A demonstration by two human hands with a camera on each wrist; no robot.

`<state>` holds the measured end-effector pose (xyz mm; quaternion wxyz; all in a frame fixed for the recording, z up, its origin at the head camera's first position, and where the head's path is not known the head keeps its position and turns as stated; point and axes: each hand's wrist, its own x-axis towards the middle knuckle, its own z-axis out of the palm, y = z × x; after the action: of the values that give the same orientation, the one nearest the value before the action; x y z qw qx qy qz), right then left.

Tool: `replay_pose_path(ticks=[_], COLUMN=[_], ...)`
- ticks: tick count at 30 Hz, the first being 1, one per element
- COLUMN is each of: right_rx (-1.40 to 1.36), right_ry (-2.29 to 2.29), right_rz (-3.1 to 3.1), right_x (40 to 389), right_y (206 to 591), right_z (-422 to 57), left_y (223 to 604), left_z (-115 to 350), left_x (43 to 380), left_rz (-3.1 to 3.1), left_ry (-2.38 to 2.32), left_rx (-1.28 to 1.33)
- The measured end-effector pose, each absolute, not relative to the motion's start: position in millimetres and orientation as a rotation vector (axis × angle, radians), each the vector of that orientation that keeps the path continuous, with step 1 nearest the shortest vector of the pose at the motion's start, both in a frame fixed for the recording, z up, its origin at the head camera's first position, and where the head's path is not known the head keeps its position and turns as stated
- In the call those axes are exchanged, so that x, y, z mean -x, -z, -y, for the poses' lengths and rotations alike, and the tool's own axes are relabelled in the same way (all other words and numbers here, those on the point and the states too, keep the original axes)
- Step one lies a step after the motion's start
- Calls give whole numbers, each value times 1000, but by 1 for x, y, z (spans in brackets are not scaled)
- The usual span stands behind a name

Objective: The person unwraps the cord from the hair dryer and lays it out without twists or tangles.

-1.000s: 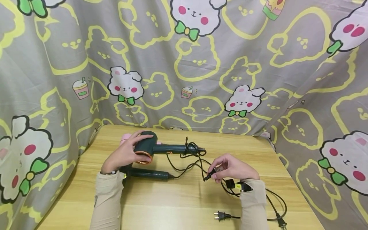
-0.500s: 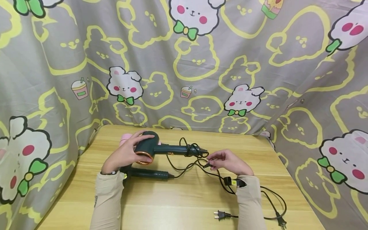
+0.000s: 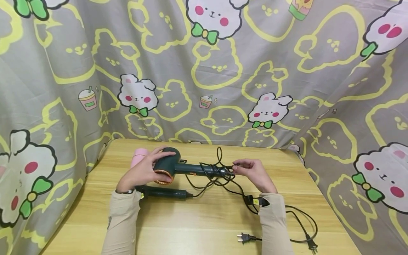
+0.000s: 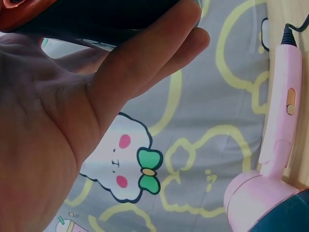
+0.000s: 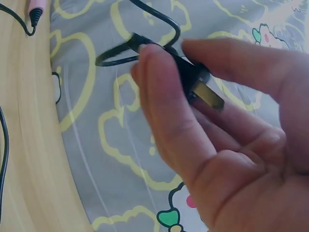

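Note:
My left hand [image 3: 143, 173] holds a dark green hair dryer [image 3: 191, 169] round its copper-rimmed head, thumb at the rim and fingers over the top. Its handle points right, and its black cord [image 3: 219, 156] is looped round the handle's end. Beside that end, my right hand [image 3: 255, 174] pinches the cord's plug. The right wrist view shows this black plug [image 5: 190, 77] between thumb and fingers, with a flat metal prong sticking out. In the left wrist view the dark dryer head [image 4: 104, 21] rests against the palm, mostly cut off by the frame.
A second dark green hair dryer [image 3: 165, 193] lies on the wooden table [image 3: 197, 226] in front. Behind the left hand lies a pink hair dryer [image 4: 282, 116]. Loose cords run right, ending in a black two-pin plug [image 3: 244, 238] and another plug [image 3: 312, 245]. A patterned curtain [image 3: 178, 71] surrounds the table.
My right hand has moved up and away from me, bringing the plug to the handle's end, and the cord loops there have shifted. The held dryer has moved slightly right.

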<state>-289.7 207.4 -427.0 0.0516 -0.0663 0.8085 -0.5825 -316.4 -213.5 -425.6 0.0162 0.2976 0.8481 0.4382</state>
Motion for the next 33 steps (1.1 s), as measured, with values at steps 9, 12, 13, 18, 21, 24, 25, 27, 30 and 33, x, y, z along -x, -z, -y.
replay_pose_path(ticks=[9,12,13,18,21,24,25,27,30,33], right_rx=[120,162,184,295,344,384,396,421,458,503], right_ry=[2031,2133,2164,2269,2287,2297,2301,2310,2313,2299], right_rz=[-2465,-2440,-2432,-2425,-2436,-2439,-2438,-2430,-2426,-2434], right_x=[296,295,294,287,278,269,265,259,249,240], right_y=[415,410,408,397,390,384,382,379,377,376], right_z=[-200,-197,-195,-186,-180,-175,-174,-172,-169,-166], left_y=[422,421,421,419,419,422,423,425,429,432], left_z=[208,207,207,206,205,204,204,204,204,205], left_x=[322,324,325,326,325,324,323,322,318,314], left_rz=[-2668,-2657,-2654,-2662,-2672,-2672,-2673,-2674,-2680,-2674], left_ry=[-1318,-1323,-1325,-1316,-1299,-1295,-1297,-1305,-1305,-1300], left_rx=[-956,-976,-979,-983,-979,-981,-981,-981,-978,-972])
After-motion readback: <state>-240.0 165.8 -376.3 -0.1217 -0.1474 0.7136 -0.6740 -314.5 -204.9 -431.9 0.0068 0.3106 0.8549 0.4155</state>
